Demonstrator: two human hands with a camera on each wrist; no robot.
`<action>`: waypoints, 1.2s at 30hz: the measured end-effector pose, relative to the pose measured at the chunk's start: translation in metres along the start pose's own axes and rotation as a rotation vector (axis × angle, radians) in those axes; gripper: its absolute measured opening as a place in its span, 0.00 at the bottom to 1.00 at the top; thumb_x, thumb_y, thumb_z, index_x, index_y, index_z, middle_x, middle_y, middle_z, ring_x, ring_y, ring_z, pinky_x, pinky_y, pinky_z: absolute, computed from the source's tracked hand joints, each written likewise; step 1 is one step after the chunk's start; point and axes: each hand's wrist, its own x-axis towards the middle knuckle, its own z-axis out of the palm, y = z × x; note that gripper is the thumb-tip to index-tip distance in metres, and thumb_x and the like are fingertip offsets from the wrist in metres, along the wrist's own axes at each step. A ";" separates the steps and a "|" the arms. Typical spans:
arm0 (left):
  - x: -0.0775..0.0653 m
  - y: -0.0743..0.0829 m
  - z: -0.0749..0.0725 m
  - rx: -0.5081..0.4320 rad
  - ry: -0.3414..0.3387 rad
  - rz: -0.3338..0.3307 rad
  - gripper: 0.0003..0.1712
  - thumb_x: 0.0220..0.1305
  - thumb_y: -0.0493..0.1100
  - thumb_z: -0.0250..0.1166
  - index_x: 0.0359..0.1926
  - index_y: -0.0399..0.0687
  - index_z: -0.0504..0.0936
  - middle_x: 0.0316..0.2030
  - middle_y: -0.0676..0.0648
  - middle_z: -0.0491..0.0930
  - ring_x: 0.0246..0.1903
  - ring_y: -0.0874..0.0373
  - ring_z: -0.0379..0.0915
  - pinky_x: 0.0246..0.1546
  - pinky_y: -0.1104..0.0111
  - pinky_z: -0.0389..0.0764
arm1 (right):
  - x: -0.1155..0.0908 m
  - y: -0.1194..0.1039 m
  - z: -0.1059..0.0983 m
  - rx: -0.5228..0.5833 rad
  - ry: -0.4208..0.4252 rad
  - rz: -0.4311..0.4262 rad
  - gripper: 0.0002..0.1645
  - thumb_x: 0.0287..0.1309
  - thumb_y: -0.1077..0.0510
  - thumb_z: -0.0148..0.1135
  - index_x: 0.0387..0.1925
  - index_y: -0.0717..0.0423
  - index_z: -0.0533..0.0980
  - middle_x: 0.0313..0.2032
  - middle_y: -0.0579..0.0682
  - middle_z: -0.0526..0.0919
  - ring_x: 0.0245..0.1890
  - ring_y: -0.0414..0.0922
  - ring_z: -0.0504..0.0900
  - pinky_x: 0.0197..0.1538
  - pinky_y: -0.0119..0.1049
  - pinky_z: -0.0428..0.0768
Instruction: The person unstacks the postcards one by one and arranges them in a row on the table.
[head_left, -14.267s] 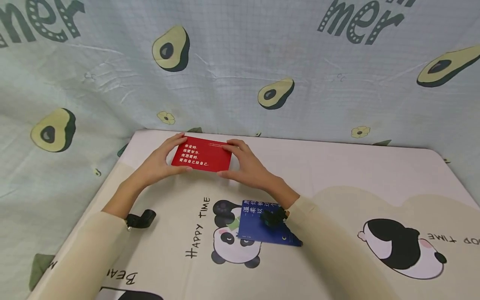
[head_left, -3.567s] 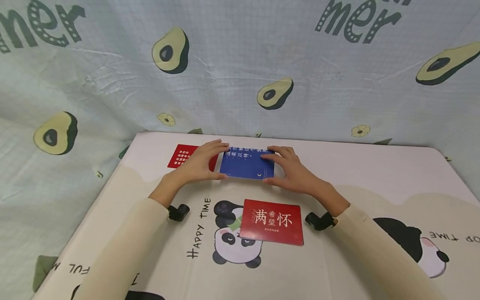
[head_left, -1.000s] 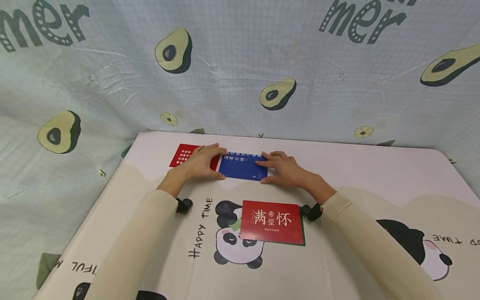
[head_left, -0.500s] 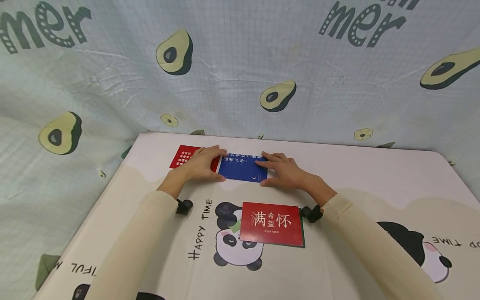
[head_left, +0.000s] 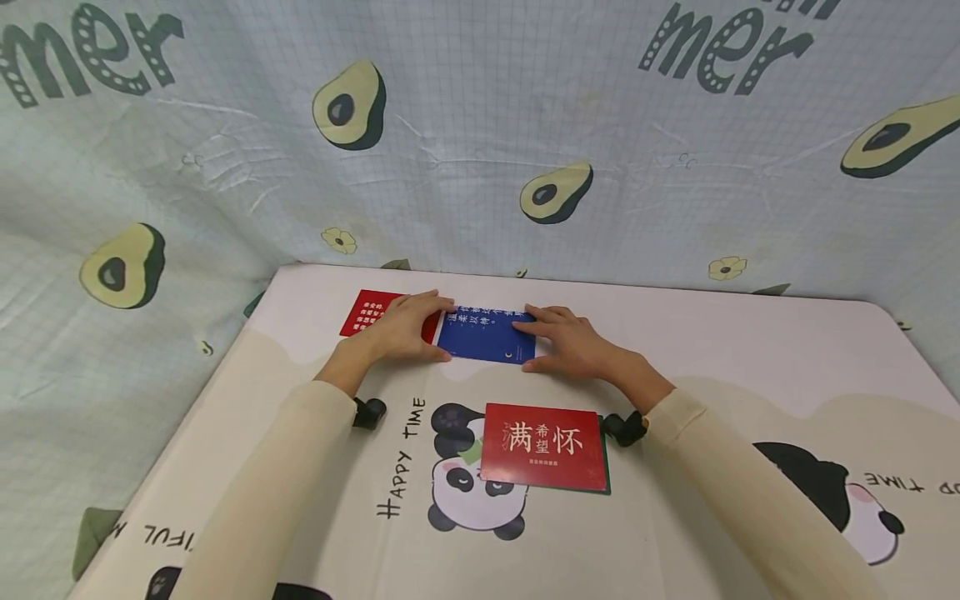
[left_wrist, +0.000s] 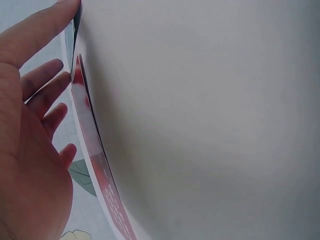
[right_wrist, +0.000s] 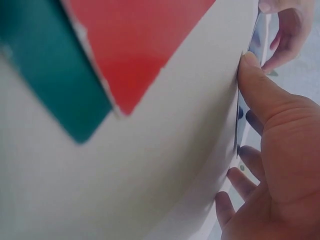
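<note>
A blue card (head_left: pixel 480 340) with white lettering lies flat on the table near the back edge. At its left end my left hand (head_left: pixel 405 329) holds it, thumb on the near corner and fingers at the far one. The right hand (head_left: pixel 573 343) grips the right end likewise, with a finger over its face. Left of the blue card lies a red card (head_left: pixel 365 311), edge against edge and partly covered by the left hand. Its lettering shows edge-on in the left wrist view (left_wrist: pixel 114 205).
In front of the hands lies another red card (head_left: pixel 543 468) with large white characters, on top of a green card (right_wrist: pixel 50 85) whose edge shows at the right. Behind the table (head_left: pixel 712 333) hangs a cloth (head_left: pixel 450 100) with avocado prints.
The first red card, held earlier, now lies at the back left. The blue card has come from the front to beside it and been lowered. Over the last second the hands stay still.
</note>
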 end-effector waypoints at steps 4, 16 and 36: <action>0.000 -0.001 0.000 -0.001 0.003 -0.002 0.46 0.47 0.53 0.73 0.68 0.52 0.66 0.70 0.45 0.58 0.72 0.51 0.42 0.69 0.51 0.40 | 0.000 0.001 0.001 0.010 0.003 -0.003 0.43 0.53 0.42 0.67 0.69 0.49 0.65 0.72 0.56 0.55 0.70 0.59 0.51 0.64 0.60 0.57; -0.003 0.009 -0.006 0.027 0.024 0.049 0.45 0.50 0.54 0.72 0.68 0.48 0.66 0.70 0.45 0.58 0.71 0.48 0.43 0.69 0.48 0.45 | -0.014 0.007 -0.015 0.130 0.046 0.036 0.44 0.54 0.43 0.68 0.69 0.53 0.64 0.70 0.59 0.56 0.70 0.57 0.51 0.65 0.57 0.61; -0.069 0.064 0.012 -0.187 0.164 0.070 0.46 0.53 0.49 0.73 0.70 0.45 0.62 0.69 0.43 0.60 0.68 0.47 0.54 0.62 0.50 0.64 | -0.098 -0.011 -0.014 0.247 0.088 0.043 0.46 0.53 0.43 0.68 0.70 0.50 0.61 0.68 0.54 0.59 0.67 0.55 0.55 0.57 0.55 0.72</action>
